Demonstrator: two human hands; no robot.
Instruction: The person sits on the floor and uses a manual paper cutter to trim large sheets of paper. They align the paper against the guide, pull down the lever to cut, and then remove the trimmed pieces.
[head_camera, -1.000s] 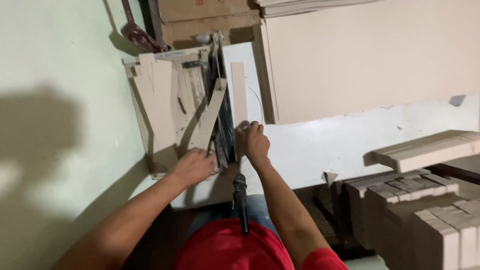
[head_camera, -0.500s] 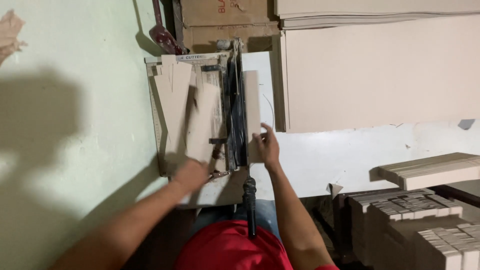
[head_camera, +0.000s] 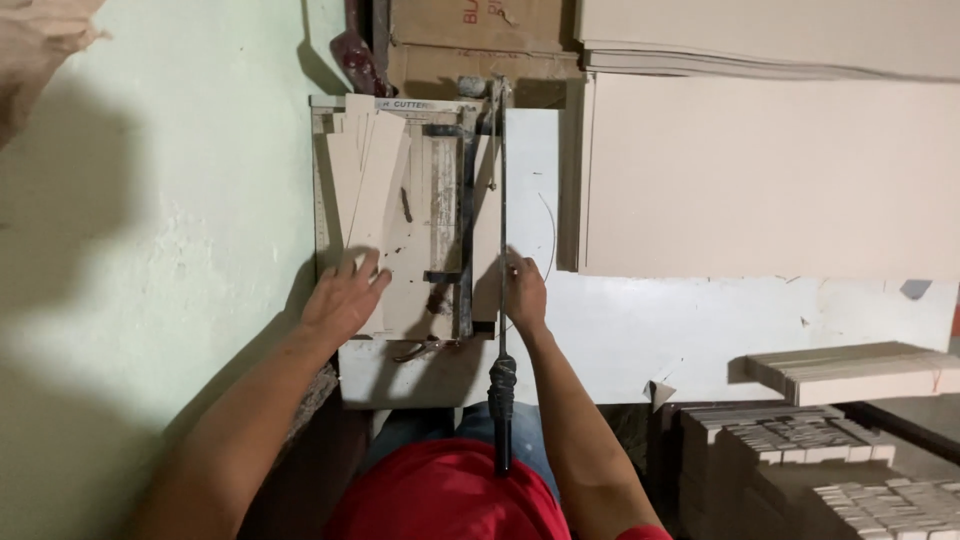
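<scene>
We see a pale cardboard sheet (head_camera: 415, 250) lying flat on the bed of a lever-arm paper cutter (head_camera: 322, 200), which sits on a white table (head_camera: 680, 320) against a pale green wall (head_camera: 180, 220). The left hand (head_camera: 345, 295) rests on the near left part of the sheet, fingers spread and flat, pressing rather than gripping. The right hand (head_camera: 524, 290) sits just right of the cutter's blade arm (head_camera: 502, 200), fingertips down on the table edge by the blade; we cannot tell whether it pinches anything. The black handle (head_camera: 501, 395) of the arm juts toward the person's red shirt (head_camera: 450, 495). Large cardboard sheets (head_camera: 760, 170) lie to the right, and stacks of cut strips (head_camera: 860, 370) stand at the lower right.
</scene>
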